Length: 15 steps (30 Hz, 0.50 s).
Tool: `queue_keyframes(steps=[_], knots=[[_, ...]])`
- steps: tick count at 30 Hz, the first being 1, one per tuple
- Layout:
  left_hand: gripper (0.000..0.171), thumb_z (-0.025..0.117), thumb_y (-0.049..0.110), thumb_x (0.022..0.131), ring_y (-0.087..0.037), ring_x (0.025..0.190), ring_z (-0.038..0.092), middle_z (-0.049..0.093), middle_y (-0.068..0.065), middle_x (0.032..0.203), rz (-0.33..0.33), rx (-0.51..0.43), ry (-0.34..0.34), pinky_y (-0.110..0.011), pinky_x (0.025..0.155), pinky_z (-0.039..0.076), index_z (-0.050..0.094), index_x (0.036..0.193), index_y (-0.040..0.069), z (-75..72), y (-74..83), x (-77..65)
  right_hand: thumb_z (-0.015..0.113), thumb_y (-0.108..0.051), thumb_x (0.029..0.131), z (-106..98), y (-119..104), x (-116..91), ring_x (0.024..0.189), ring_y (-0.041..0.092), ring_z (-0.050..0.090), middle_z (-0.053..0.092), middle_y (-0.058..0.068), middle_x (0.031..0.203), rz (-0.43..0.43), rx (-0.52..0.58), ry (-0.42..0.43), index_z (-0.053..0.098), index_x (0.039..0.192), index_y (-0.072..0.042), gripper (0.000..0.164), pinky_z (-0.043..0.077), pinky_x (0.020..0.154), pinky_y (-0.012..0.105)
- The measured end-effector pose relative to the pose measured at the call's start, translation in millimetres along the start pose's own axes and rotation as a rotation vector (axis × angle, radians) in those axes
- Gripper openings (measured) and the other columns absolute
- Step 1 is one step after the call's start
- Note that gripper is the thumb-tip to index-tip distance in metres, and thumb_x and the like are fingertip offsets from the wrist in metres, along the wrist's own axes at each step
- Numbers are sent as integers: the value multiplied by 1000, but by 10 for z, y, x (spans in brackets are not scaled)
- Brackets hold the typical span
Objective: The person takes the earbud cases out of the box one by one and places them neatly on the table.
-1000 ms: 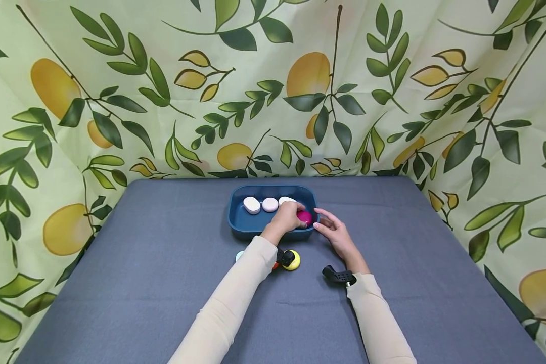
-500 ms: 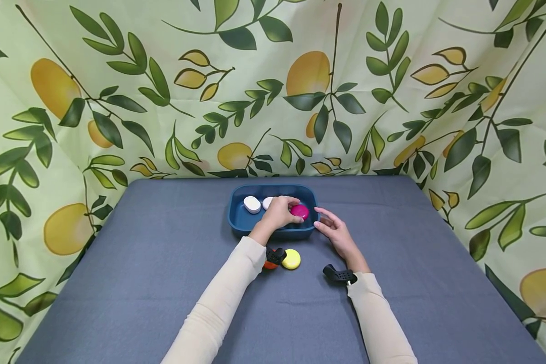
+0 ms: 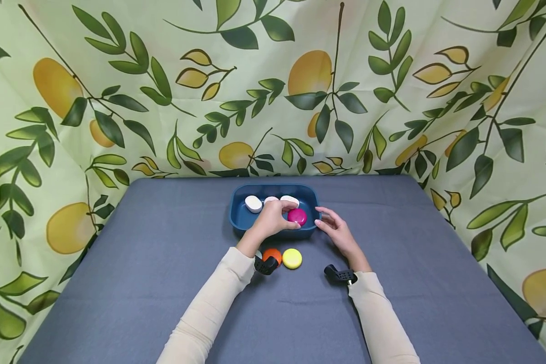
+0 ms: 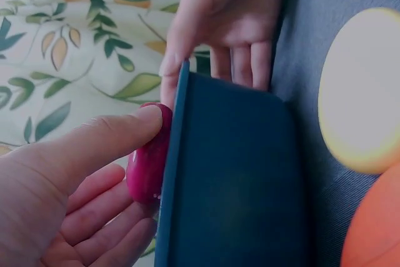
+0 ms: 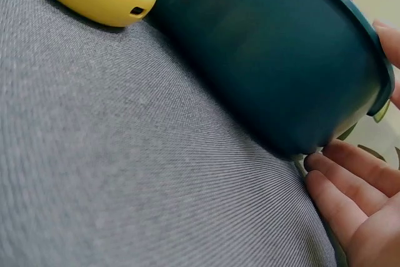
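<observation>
A glossy magenta puck-like disc (image 3: 297,217) is in the right part of the dark blue bin (image 3: 238,217). My left hand (image 3: 269,220) reaches over the bin's front rim and holds the disc between thumb and fingers. In the left wrist view the disc (image 4: 149,161) shows just above the rim, with the thumb on it and the fingers beyond. My right hand (image 3: 340,235) is at the bin's right end, fingertips against it. In the right wrist view its lower fingers (image 5: 347,182) lie relaxed by the bin's bottom edge.
Three white rounded pieces, one of them (image 3: 253,204), lie along the bin's back. In front of it sit an orange disc (image 3: 272,257), a yellow disc (image 3: 292,258) with a small dark slot in its side, and a pale one partly hidden by the left wrist. Patterned cloth (image 3: 273,101) hangs behind.
My left hand has moved left inside the bin, bringing the magenta disc with it from beside the right wall. My right hand has stayed at the bin's end.
</observation>
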<state>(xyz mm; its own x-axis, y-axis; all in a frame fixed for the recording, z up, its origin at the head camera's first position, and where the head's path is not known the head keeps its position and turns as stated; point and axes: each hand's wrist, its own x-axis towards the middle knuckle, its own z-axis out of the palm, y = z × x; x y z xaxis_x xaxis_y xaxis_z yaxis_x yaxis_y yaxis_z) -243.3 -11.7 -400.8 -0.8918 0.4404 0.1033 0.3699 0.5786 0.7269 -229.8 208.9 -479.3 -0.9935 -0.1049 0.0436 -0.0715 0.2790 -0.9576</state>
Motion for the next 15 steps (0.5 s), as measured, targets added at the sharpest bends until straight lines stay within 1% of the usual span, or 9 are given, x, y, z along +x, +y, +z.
queue_keyframes(steps=[3, 7, 11, 15], knots=[[55, 83, 18, 75, -26, 113, 66, 69, -12, 122, 19, 5, -7, -36, 102, 52, 64, 124, 4, -7, 22, -60, 59, -26, 96, 1, 3, 1, 104, 9, 61, 57, 25, 133, 2, -15, 8, 47, 140, -14, 48, 46, 93, 19], [55, 83, 18, 75, -25, 112, 66, 69, -12, 123, 62, 15, -16, -37, 101, 52, 64, 124, 4, -15, 56, -128, 59, -24, 96, -2, 19, -5, 96, 0, 59, 57, 27, 130, 2, 15, 4, 47, 141, -14, 48, 45, 90, 15], [54, 83, 17, 74, -25, 111, 67, 69, -12, 122, 100, -8, -29, -37, 101, 52, 65, 123, 4, -18, 103, -210, 59, -21, 96, -17, 31, -18, 93, -2, 58, 56, 29, 127, -17, 73, -9, 46, 142, -11, 49, 45, 86, 13], [55, 83, 17, 74, -24, 112, 66, 69, -11, 123, 117, -16, -72, -38, 102, 51, 64, 124, 4, -6, 148, -293, 58, -19, 96, -39, 55, -7, 96, -2, 57, 54, 30, 128, -16, 110, -32, 44, 143, -9, 50, 44, 87, 14]])
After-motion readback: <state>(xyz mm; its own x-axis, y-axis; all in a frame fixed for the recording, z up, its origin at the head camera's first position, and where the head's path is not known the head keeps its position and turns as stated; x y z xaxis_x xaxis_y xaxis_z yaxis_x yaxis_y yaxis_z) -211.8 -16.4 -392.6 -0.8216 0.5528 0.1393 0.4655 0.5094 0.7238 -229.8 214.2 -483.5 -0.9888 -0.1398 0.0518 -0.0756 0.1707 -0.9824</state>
